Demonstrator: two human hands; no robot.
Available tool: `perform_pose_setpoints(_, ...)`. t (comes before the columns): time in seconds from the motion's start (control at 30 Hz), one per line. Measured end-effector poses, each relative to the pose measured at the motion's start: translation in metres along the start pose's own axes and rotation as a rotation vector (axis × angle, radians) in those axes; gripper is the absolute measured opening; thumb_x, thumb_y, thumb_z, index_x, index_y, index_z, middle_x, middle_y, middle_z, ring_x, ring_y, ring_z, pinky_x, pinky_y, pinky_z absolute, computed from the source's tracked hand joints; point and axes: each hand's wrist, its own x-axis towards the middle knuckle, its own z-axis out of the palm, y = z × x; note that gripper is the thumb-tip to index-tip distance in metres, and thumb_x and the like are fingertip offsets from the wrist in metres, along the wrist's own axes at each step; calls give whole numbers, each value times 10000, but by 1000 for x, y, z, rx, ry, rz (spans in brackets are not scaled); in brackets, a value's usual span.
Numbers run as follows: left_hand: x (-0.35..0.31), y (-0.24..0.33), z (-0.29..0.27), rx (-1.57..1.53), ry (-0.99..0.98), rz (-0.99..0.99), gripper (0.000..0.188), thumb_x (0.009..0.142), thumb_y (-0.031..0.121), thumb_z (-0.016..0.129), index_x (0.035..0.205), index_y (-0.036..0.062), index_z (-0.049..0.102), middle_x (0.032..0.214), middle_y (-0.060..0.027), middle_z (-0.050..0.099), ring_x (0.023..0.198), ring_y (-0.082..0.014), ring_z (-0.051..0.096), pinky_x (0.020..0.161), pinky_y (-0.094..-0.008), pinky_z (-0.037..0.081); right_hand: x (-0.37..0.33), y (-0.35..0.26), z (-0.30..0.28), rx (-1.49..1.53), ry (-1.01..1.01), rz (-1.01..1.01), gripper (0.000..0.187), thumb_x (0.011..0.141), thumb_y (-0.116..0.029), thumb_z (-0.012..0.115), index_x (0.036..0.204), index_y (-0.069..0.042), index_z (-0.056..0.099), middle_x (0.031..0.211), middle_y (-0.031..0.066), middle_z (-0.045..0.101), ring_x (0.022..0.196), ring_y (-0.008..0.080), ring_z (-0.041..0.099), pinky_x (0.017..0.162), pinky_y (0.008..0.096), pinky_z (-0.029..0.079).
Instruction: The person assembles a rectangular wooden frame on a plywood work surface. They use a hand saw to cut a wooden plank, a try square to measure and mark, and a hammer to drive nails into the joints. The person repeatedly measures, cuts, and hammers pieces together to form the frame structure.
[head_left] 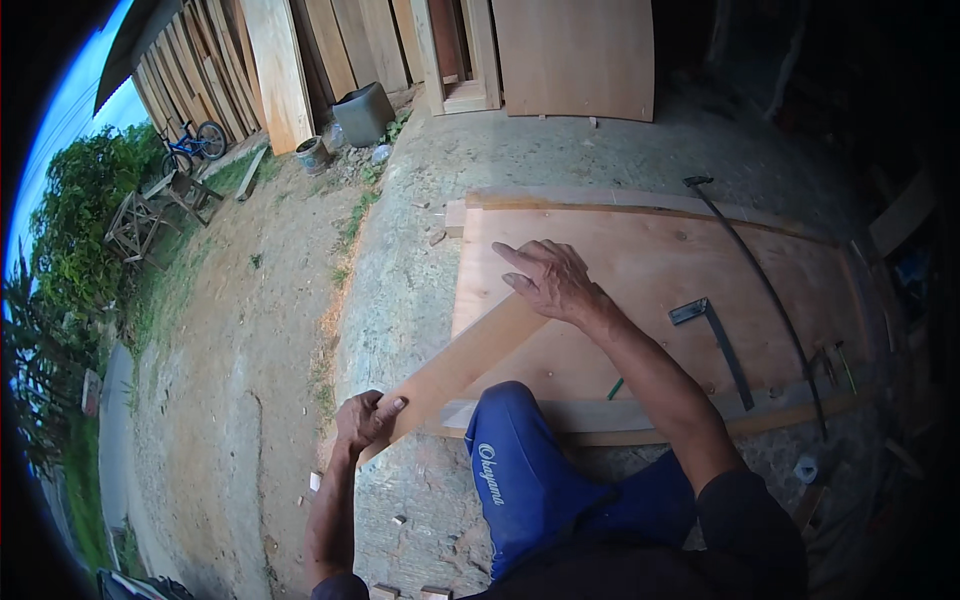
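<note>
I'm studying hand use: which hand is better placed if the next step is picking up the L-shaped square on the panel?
Probably the right hand: it is over the panel at the far end of the board, nearer the square. The left hand grips the near end, farther away.

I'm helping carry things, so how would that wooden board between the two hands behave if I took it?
The wooden board is probably stiff: it runs from the left hand toward the right hand with no visible sag. Being flat and straight-edged, it likely won't roll. Its face looks smooth, so it may slide.
</note>
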Motion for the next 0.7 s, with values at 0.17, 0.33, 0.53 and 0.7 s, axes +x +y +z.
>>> perform_pose_setpoints(0.17,38,-5,89,-278,78,-369,751,928,696,465,875,0,743,838,-246,714,869,-406,699,809,-464,520,-107,27,95,39,222,485,525,951,-250,616,1433,-72,512,1121,190,628,1075,367,601,923,471,480)
perform_pose_setpoints(0.33,120,34,167,-537,43,-357,783,965,653,428,876,-67,724,875,-306,701,887,-445,700,814,-499,513,-291,42,163,32,-127,699,547,931,-345,636,1403,-80,550,1223,166,626,1177,347,568,1007,487,438)
perform_pose_setpoints(0.53,189,20,184,-491,92,-431,826,966,653,444,886,-125,708,884,-344,693,937,-460,701,829,-499,512,-274,16,180,-134,-146,849,574,934,-439,593,1435,-163,541,1265,135,618,1214,333,540,1068,507,343)
perform_pose_setpoints(0.7,218,36,199,-594,118,-435,816,954,655,483,865,-127,700,820,-308,693,859,-413,709,786,-489,516,-270,18,181,-185,-197,885,629,946,-534,512,1437,-142,530,1226,144,607,1192,332,530,1051,505,338)
